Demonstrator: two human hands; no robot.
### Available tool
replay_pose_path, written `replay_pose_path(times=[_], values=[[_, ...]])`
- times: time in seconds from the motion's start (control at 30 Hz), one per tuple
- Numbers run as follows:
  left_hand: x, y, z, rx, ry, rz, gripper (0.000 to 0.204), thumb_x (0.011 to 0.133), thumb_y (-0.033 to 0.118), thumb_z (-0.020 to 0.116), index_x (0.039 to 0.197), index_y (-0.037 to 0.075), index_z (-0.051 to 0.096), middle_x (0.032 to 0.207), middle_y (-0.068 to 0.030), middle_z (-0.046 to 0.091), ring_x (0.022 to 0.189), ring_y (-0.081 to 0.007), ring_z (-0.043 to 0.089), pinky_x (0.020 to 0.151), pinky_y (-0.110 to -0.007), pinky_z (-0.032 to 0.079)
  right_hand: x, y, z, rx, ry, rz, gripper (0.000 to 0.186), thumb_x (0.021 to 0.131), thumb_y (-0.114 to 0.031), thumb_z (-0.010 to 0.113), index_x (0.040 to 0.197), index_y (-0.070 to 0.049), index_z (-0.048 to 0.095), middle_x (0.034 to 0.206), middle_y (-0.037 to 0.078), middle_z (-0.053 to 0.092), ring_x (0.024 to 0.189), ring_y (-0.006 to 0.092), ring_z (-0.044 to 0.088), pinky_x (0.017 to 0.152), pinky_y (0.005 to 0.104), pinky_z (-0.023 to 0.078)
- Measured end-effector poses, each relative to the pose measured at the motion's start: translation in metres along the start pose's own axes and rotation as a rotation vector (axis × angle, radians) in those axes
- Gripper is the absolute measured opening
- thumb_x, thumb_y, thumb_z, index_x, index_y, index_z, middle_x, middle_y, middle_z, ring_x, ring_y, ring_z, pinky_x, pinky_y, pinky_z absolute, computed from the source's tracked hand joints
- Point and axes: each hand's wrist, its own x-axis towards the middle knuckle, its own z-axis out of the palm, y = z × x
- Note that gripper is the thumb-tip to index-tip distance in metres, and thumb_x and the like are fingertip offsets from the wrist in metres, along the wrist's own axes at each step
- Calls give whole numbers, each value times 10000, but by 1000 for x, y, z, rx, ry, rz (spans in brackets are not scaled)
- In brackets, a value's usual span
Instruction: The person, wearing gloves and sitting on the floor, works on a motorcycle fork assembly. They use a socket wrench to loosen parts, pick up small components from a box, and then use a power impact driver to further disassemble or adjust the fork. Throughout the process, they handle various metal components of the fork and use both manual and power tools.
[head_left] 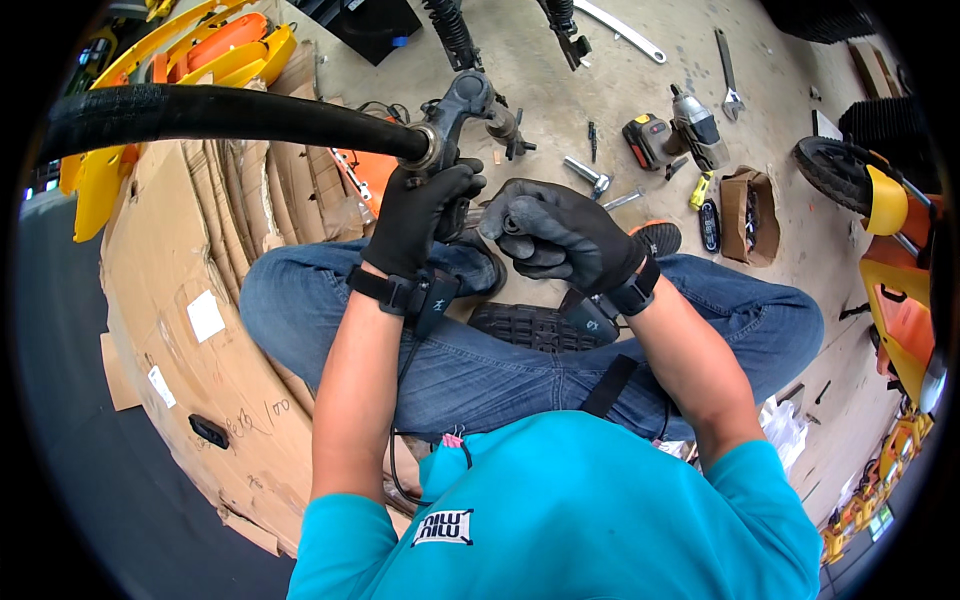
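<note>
Bright, even light falls over my teal cloth shirt (580,510) and the pale grey concrete floor (600,100); its source is out of view. Shadows stay soft, and a faint sheen runs along the long black tube (250,115). The small white paper rectangle (206,316) glares almost featureless. My left hand in a black fabric glove (412,228) swallows detail, while my right hand in a black-and-grey fabric glove (565,235) reads sharper. Toward the black circular rim, yellow-and-orange machine parts (893,300) bend and soften.

Workshop | concrete floor (640,100) | adjustable wrench (727,72) | cordless driver (697,128) | loose yellow panels (260,62) | wheel (836,179)
</note>
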Motion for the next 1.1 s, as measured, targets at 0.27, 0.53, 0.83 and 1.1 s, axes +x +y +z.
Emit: replay_pose_path(times=[0.27,0.53,0.83,1.1], values=[[-2,3,1,18,-19,-4,265,887,66,608,1124,-52,587,1015,-143,669,913,-203,672,832,-301,556,-4,0,2,132,-84,-29,471,1003,-447,461,1090,-11,618,726,-21,480,554,30,367,504,172,314],[-1,0,-1,18,-7,18,282,877,88,627,1121,-47,588,1025,-153,673,907,-206,675,831,-301,559,0,10,-5,174,-184,-78,514,997,-444,476,1151,39,565,693,-2,464,470,21,285,422,176,235],[0,2,-1,77,18,-22,266,878,66,611,1116,-53,600,1001,-142,674,909,-205,673,823,-304,555,-2,-2,5,60,-93,36,354,971,-328,581,1130,-14,621,811,-16,551,691,33,490,591,188,414],[-2,1,5,47,66,3,276,838,140,681,1062,-21,672,854,-83,708,696,-91,626,584,-206,454,4,3,3,-53,1,68,310,980,-278,548,1068,11,618,709,-25,458,500,14,336,425,165,238]])
